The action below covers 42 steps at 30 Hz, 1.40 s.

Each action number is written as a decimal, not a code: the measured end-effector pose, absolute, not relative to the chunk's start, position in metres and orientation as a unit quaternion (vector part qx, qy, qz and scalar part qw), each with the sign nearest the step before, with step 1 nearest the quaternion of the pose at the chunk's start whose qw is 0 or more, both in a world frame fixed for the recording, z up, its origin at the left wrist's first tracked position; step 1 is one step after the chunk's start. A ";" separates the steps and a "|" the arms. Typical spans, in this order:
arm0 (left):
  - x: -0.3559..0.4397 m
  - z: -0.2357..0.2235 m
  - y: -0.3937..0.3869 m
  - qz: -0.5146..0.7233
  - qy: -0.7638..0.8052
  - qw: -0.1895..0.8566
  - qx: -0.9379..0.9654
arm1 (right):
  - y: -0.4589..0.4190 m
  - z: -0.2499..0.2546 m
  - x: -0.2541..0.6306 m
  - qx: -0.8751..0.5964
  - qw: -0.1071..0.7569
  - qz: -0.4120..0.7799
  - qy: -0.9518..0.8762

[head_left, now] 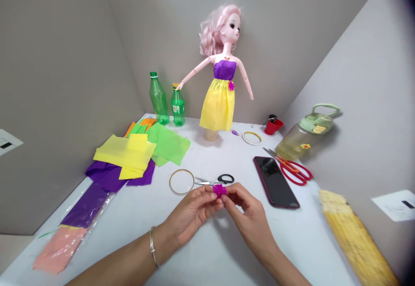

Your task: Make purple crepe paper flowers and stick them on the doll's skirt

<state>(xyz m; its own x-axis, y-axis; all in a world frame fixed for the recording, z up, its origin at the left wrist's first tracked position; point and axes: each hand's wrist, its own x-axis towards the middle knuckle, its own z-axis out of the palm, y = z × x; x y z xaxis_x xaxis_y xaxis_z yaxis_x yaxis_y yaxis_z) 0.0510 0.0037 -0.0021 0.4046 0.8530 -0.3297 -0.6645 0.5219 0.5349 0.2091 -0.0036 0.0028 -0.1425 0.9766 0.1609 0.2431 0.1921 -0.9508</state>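
Head view: a small magenta crepe-paper flower (219,190) is being pinched between the fingertips of the left hand (191,214) and the right hand (246,212). Both grips are being kept narrow, and the flower is being held above the white table (214,251). A silver bangle (152,245) is being worn on the left wrist.

Just beyond the hands, small black-handled scissors (214,179) are being left lying on the table, with a thin round hoop (181,182) beside their blades. To the right, a dark smartphone (275,182) and red-handled scissors (293,170) are being kept near each other.

Farther back, a doll (220,61) with pink hair is being displayed upright on a cork-coloured stand (211,135), dressed in a purple bodice and a yellow skirt, with a similar magenta flower (231,86) being carried at the waist. Two green plastic bottles (158,98) are being stood to its right-hand side of the frame's left, against the wall.

Loose sheets of yellow crepe paper (125,154), green crepe paper (168,143) and purple crepe paper (106,176) are being spread at the left. A red cup (273,126) and a plastic water jug (306,132) are being kept at the far right.
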 end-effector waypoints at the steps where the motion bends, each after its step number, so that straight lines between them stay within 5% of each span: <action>1: 0.050 -0.003 0.004 0.461 0.292 0.821 0.167 | -0.003 0.004 0.210 -0.484 0.437 0.424 -0.628; 18: 0.050 -0.004 0.001 0.410 0.321 0.811 0.266 | 0.003 0.005 0.218 -0.493 0.444 0.490 -0.566; 31: 0.036 -0.003 0.013 0.372 0.439 0.625 0.528 | 0.006 0.004 0.215 -0.501 0.390 0.561 -0.532; 42: 0.038 -0.002 0.011 0.405 0.421 0.690 0.427 | 0.003 0.009 0.213 -0.491 0.399 0.586 -0.507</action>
<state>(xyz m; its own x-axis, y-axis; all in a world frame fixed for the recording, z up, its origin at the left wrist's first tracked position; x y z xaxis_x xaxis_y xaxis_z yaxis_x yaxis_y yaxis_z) 0.0385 0.0113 -0.0020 0.3175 0.9187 -0.2349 -0.2004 0.3072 0.9303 0.2131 0.0031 0.0093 -0.2001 0.9649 -0.1703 0.0293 -0.1679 -0.9854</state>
